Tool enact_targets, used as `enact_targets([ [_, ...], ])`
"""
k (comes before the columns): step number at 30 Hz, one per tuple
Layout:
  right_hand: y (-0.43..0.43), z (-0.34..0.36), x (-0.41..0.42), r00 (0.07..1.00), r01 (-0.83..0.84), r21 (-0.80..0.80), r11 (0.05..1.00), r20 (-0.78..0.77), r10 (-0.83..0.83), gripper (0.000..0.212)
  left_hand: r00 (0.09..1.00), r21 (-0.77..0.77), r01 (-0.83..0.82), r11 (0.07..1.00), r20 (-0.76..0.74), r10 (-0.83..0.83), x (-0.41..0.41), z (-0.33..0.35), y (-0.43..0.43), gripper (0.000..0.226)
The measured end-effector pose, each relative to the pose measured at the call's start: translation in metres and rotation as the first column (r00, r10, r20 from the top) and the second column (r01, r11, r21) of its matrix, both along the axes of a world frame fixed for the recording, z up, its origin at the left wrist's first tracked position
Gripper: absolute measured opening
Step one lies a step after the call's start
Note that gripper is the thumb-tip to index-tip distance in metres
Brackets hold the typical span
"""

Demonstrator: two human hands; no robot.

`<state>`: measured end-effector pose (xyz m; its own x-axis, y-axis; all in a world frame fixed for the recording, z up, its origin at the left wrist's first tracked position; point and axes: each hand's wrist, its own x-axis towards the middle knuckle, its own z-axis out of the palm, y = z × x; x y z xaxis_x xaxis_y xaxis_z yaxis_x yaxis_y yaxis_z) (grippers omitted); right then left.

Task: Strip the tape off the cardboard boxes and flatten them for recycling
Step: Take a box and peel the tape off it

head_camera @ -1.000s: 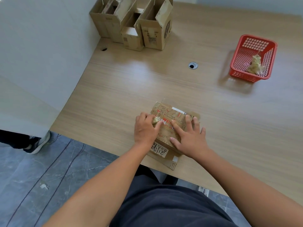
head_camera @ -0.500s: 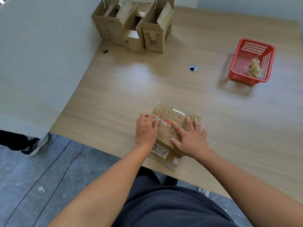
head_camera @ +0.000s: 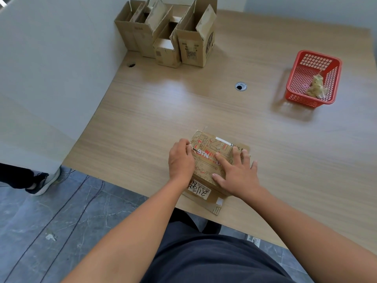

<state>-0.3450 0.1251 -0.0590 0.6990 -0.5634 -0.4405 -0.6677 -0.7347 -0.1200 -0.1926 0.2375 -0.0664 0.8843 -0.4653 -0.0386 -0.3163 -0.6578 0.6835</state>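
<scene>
One box is in play right now, a printed box [head_camera: 206,166] sitting close to the near edge of the worktop [head_camera: 163,111], and both hands are on it. The left hand [head_camera: 180,160] is curled in at the box's upper left edge, fingertips pinching what looks like a shiny run of tape [head_camera: 195,153] across the printed top, though how much of it has lifted is hard to tell. The right hand [head_camera: 237,176] lies flat with its fingers spread, pressing down on the top and pinning the box in place. A labelled flap [head_camera: 199,189] splays out on the near side, so this box looks opened at one end at least, but it has plainly not been flattened. Over to the far right stands a red basket [head_camera: 334,82] with a crumpled wad of stripped tape [head_camera: 316,86] in it, so some peeling has clearly been banked already. Now look to the back left corner: a cluster of cardboard boxes [head_camera: 191,48] stands upright with flaps open, none of them collapsed. No separate flattened stack is visible anywhere on the worktop. My read is that this is early going, with the tape on this one mid-strip, the flattening of it to come, and that whole back row waiting.
</scene>
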Motion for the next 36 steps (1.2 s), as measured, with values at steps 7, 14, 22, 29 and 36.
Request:
enact_targets([
  [7,0.01,-0.006,0.007,0.999,0.043,-0.005,0.999,0.008,-0.043,0.09,0.99,0.08,0.112,0.99,0.081,-0.119,0.009,-0.008,0.007,0.038],
  [14,0.023,-0.016,0.018,0.993,0.119,-0.018,0.993,0.016,-0.118,0.102,0.998,-0.004,0.031,1.0,-0.051,-0.031,0.022,-0.011,0.007,0.015],
  [22,0.024,-0.017,0.023,0.983,0.182,0.018,0.983,0.032,-0.182,0.092,0.927,-0.019,0.024,1.0,-0.374,-0.03,0.045,-0.03,0.033,0.022],
  [29,0.028,-0.011,0.032,0.964,0.264,0.035,0.964,0.029,-0.265,0.095,0.813,-0.231,0.15,0.961,-0.525,-0.253,0.057,-0.024,0.03,0.041],
  [36,0.04,-0.006,0.043,0.946,0.324,-0.097,0.941,0.048,-0.32,0.103,0.866,-0.065,0.407,0.911,-0.291,-0.408,0.074,-0.021,0.015,0.052],
])
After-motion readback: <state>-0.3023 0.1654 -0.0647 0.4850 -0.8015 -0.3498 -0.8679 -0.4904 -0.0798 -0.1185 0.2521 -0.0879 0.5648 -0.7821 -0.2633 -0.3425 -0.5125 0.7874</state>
